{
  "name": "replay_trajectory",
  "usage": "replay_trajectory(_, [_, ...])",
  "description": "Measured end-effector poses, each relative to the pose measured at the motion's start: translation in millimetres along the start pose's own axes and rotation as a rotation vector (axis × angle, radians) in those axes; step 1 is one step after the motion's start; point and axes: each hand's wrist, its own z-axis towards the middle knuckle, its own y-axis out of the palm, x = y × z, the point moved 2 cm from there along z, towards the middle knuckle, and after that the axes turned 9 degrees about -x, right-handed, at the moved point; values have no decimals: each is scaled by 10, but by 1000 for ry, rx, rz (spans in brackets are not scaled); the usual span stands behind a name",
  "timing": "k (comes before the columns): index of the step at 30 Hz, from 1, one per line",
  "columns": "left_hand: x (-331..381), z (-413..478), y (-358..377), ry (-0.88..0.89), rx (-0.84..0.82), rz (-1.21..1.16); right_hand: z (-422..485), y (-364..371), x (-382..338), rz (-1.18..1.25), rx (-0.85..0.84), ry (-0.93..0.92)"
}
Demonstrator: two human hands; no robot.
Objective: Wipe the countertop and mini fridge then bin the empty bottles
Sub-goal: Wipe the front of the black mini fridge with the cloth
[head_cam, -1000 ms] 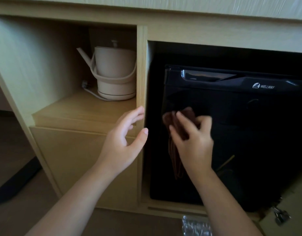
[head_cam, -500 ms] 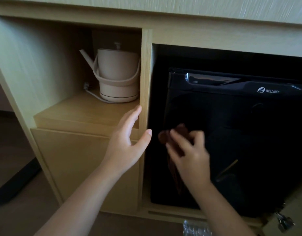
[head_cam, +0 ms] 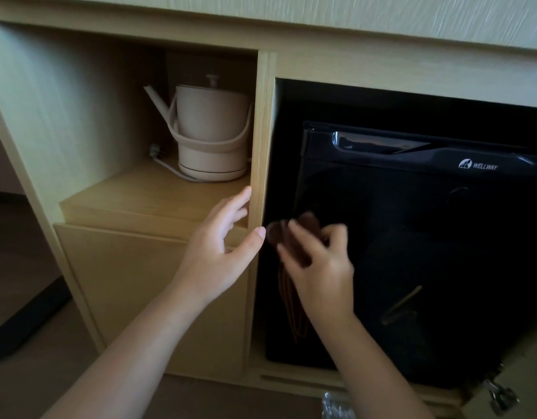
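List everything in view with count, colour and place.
Light wooden cabinet: one, pale wood, fills the view.
Beige spouted electric kettle: one, beige, left shelf.
Glossy black mini fridge: one, black, right compartment.
Crumpled brown cloth: one, brown, against fridge door.
Crinkled clear plastic item: one, clear, bottom edge.
Small metal fitting: one, silver, bottom right corner.
Left hand: one, open, beside the cabinet divider.
Right hand: one, fingers gripping the cloth.

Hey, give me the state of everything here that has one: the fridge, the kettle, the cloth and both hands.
Mini fridge: door closed.
Kettle: upright on its base, lid on.
Cloth: bunched against the mini fridge, tail hanging down.
Right hand: grips the cloth.
Left hand: open, holding nothing, beside the wooden divider.
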Motion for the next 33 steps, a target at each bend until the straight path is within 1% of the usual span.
replay_trajectory(2, [-3, -14, -8, -2, -10, -3, 270, -146, -75, 92, 204, 59])
replay_trajectory(4, [0, -30, -11, 7, -19, -22, 497, -230, -157, 137, 304, 100])
replay_trajectory(6, [13, -39, 0, 9, -30, -43, 534, -224, -223, 97, 315, 99])
replay_trajectory(7, [20, -41, 3, 11, -29, -48, 499, -198, -240, 82, 294, 83])
replay_trajectory(11, [48, -29, 11, 9, -16, -49, 217, -46, -166, -5, 63, 36])
replay_trajectory(13, [62, -27, 13, 11, -9, -48, 114, -29, -100, -8, -4, 29])
replay_trajectory(15, [72, -26, 10, 13, -6, -39, 139, -62, -86, 60, 31, 47])
replay_trajectory(18, [61, -34, -15, -3, -23, -24, 359, -151, -136, 208, 203, 132])
replay_trajectory(20, [63, -46, -25, -1, -31, 52, 457, -186, -153, 226, 286, 141])
replay_trajectory(21, [80, -47, -18, 9, -18, 108, 440, -181, -147, 200, 271, 118])
replay_trajectory(22, [108, -48, -4, 30, 18, 158, 372, -149, -117, 164, 215, 85])
replay_trajectory(25, [219, -23, 69, 163, 180, 226, -41, 37, 55, 13, -92, 22])
replay_trajectory(26, [257, -3, 111, 204, 199, 225, -161, 64, 133, -28, -160, 13])
replay_trajectory(27, [292, 24, 158, 233, 198, 220, -228, 37, 213, -39, -172, 11])
replay_trajectory(28, [318, 47, 205, 248, 189, 221, -231, -42, 292, -20, -135, 25])
replay_trajectory(29, [339, 70, 253, 252, 183, 238, -186, -163, 369, 15, -54, 48])
replay_trajectory(31, [374, 94, 366, 256, 186, 333, -34, -471, 536, 64, 182, 115])
replay_trajectory(33, [383, 100, 511, 297, 163, 416, 100, -763, 700, 124, 361, 220])
